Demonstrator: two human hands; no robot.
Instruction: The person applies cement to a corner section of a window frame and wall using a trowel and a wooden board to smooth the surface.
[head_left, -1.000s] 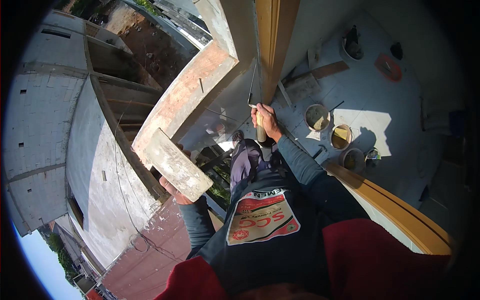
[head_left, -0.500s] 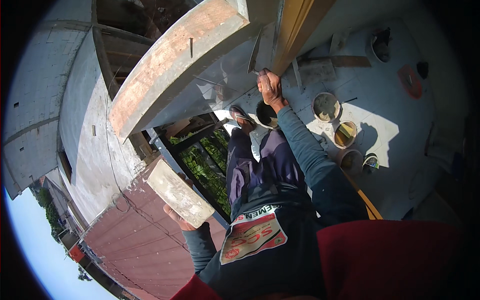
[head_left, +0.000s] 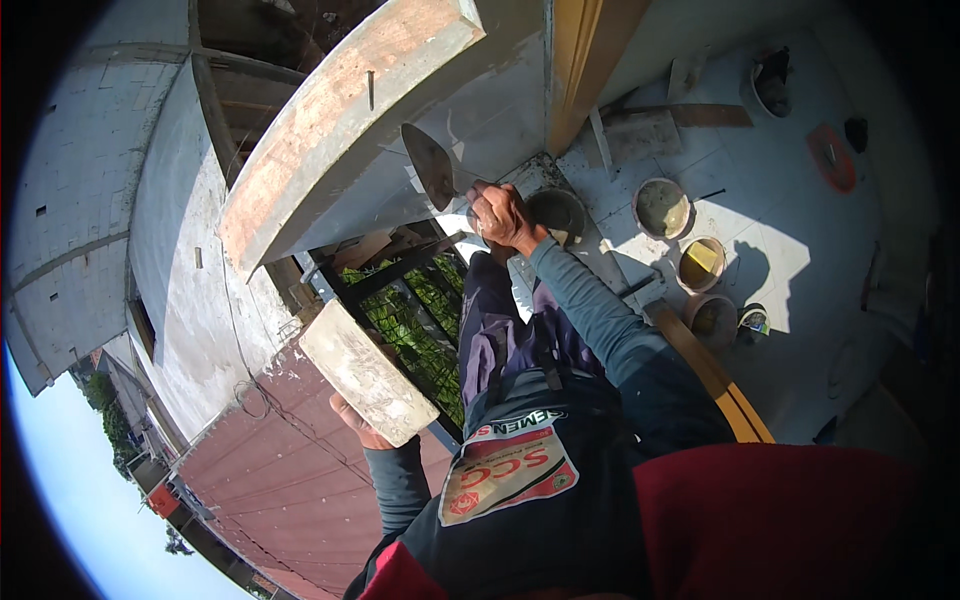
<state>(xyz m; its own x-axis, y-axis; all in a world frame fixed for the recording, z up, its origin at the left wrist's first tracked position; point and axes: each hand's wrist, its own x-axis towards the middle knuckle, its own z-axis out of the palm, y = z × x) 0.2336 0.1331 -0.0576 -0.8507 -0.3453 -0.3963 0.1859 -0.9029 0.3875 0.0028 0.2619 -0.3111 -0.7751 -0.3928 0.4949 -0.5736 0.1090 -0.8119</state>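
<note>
My left hand [head_left: 358, 420] grips a pale, mortar-smeared rectangular board [head_left: 366, 372] from below, with fingers showing at its edges and the palm hidden. In front of me, my right hand [head_left: 503, 217] is closed round the handle of a trowel [head_left: 428, 168]. The trowel's flat metal blade points up and left, close to the grey face of a wall [head_left: 395, 190]. Along the wall's top runs a bare, reddish-grey ledge [head_left: 330, 115], with a nail [head_left: 370, 90] standing out of it.
Several mortar buckets [head_left: 661, 208] stand on the tiled floor at right, one holding a yellow sponge-like piece [head_left: 706, 257]. A yellow-brown frame post [head_left: 590, 70] rises beside the wall. Below me are a dark metal grille [head_left: 405, 310] and a red-brown roof [head_left: 270, 460].
My right hand has swung left and slightly down with the trowel, from beside the post to before the wall face. The board stays nearly in place as the view shifts slightly.
</note>
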